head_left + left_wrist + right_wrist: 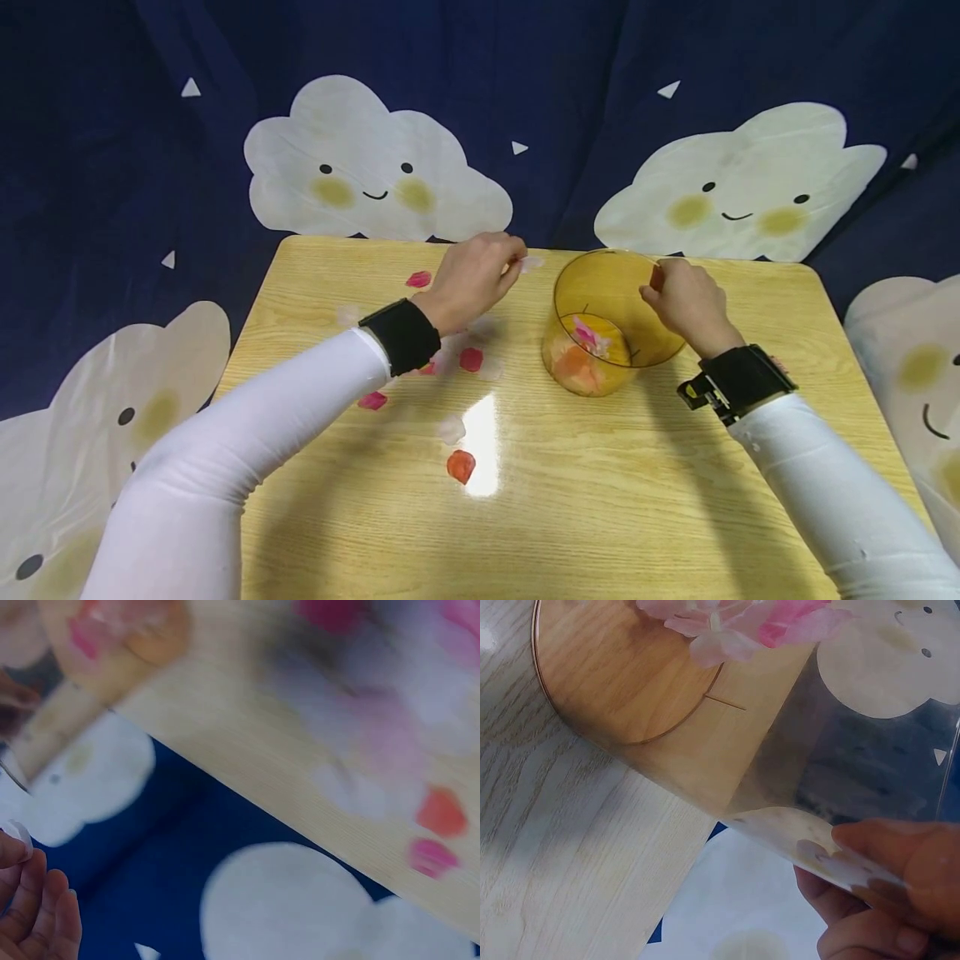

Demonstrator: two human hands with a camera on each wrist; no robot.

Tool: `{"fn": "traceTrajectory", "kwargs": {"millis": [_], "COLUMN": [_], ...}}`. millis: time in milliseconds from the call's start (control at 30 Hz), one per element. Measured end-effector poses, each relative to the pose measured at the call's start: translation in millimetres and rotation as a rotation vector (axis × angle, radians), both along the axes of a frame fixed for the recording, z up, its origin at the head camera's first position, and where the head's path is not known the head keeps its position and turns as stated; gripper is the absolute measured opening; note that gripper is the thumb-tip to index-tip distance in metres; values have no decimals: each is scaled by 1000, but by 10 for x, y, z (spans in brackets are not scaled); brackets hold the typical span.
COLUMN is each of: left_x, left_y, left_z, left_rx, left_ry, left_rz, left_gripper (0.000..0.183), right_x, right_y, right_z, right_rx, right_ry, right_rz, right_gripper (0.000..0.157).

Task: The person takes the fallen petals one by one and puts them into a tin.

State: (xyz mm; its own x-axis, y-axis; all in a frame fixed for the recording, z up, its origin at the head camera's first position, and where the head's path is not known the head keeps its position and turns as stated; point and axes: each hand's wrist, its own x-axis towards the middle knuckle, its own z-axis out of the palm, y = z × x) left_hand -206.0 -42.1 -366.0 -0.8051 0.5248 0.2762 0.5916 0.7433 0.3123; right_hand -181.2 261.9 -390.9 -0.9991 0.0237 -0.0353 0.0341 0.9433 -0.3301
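Observation:
My left hand (480,275) is over the far side of the table, left of a see-through amber tub (600,287). Its thumb and fingertips pinch a pale petal (22,834), which also shows past the fingers in the head view. With thumb inside and fingers outside, my right hand (686,304) grips the tub's wall (810,847) at the right of its rim. Pink and white petals (742,626) and orange ones (576,365) lie in the tub. Loose petals are spread around and below my left forearm, some hidden by it.
On the wooden table (600,500) lie a red-orange petal (461,466), a white petal (452,429), and dark pink petals (471,359) nearer the left wrist. A dark blue cloth (555,67) with smiling clouds hangs along the table's far edge.

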Motion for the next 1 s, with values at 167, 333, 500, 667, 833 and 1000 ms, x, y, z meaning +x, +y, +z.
{"fn": "traceTrajectory", "kwargs": {"millis": [167, 333, 500, 667, 833, 1000], "left_x": [172, 319, 400, 411, 383, 280], "left_y": [257, 448, 537, 533, 457, 255], "left_z": [27, 23, -1, -20, -51, -99], "left_rx": [1, -83, -195, -198, -112, -15], "left_ry": [46, 58, 6, -23, 12, 17], "left_rz": [-122, -210, -215, -205, -165, -76], "left_gripper": [16, 16, 19, 21, 23, 23], "right_x": [-9, -8, -7, -3, -8, -14], "right_y": [0, -4, -2, -8, -6, -12], "right_z": [8, 17, 14, 15, 10, 5], "right_rx": [3, 4, 5, 5, 8, 6], "right_ry": [4, -11, -23, -35, -43, -40], "right_rz": [1, -4, 1, -3, -5, -8], "right_gripper": [25, 25, 25, 25, 25, 25]}}
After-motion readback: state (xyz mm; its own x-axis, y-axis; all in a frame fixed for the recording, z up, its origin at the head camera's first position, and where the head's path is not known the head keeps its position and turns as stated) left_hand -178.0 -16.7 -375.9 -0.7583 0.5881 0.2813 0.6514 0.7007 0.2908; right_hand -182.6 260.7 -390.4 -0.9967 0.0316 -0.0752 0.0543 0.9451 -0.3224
